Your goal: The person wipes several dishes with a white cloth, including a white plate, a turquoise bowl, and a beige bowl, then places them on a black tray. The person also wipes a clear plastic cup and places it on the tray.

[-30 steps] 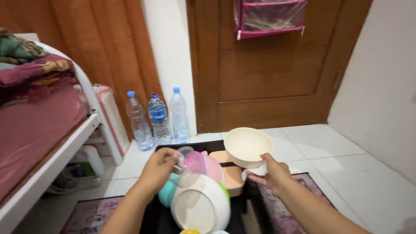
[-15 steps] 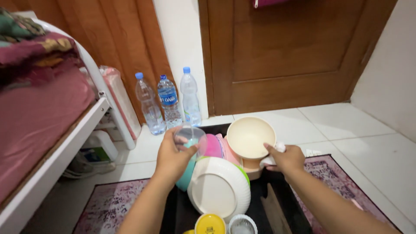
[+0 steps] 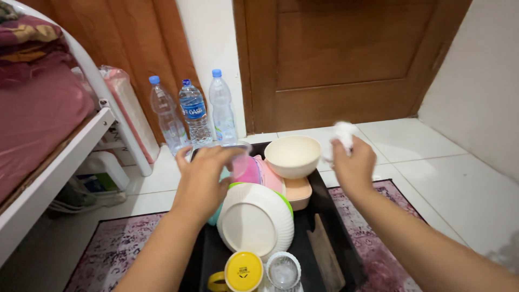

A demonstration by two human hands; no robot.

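Yellow-lidded mug [image 3: 243, 272] cut by bottom edge; left hand [image 3: 203, 178] blurred.

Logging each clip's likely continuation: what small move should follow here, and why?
Probably bring the left hand with its clear plastic cup toward the crumpled white cloth in the right hand. The cream plastic bowl sits on the black tray, and the cloth is free.
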